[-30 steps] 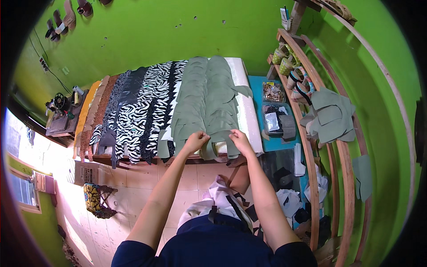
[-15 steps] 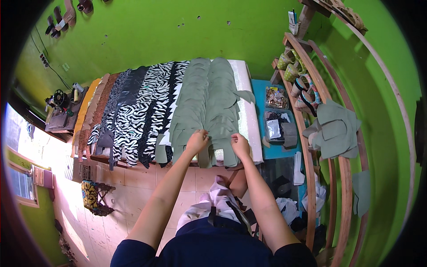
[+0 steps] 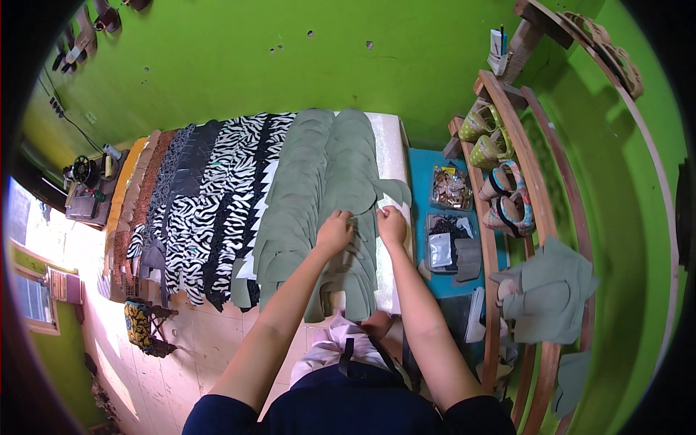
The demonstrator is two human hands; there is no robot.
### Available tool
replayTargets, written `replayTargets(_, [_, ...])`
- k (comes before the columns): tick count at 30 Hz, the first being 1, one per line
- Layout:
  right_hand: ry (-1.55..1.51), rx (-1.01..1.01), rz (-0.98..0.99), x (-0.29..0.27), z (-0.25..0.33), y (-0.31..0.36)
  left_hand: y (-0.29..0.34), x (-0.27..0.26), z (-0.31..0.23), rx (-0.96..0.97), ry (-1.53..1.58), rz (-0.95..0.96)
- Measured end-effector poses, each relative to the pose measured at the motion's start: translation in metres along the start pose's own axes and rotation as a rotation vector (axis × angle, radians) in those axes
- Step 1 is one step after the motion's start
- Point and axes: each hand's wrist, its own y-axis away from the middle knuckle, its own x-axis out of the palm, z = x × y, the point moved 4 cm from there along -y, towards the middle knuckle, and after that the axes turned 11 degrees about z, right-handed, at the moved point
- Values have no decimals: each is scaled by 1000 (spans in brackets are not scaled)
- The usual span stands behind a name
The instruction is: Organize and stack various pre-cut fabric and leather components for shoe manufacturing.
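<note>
Two long columns of overlapping grey-green cut pieces (image 3: 297, 188) run from the far side of the table to its near edge. Over the right column, my left hand (image 3: 336, 232) is closed, fingertips pinched at a grey-green piece (image 3: 364, 230). My right hand (image 3: 391, 225) is pinched too, at the right edge of this column, where the white sheet begins. The piece between my hands blends with those beneath, so its outline is hard to make out. One grey-green piece (image 3: 395, 191) sticks out to the right, beyond my right hand.
Zebra-print pieces (image 3: 187, 232) and other coloured rows lie to the left. A white sheet (image 3: 395, 272) borders the right column. Farther right are a blue surface (image 3: 428, 163) with plastic boxes and a wooden rack (image 3: 518, 152) holding shoes and grey-green pieces. A sewing machine (image 3: 85, 174) stands far left.
Both hands have moved away from the table's near edge, farther up the right column, still pinched. The view has shifted, so the table's near edge sits lower.
</note>
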Motion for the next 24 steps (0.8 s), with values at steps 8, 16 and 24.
replayTargets(8, [61, 108, 90, 19, 12, -39, -28, 6, 2, -28, 27, -16])
replayTargets(16, [-335, -36, 19, 15, 15, -38, -23, -12, 3, -18, 200, -77])
replayTargets(24, [-464, -302, 313, 14, 17, -5, 5, -42, -17, 173, 231, -259])
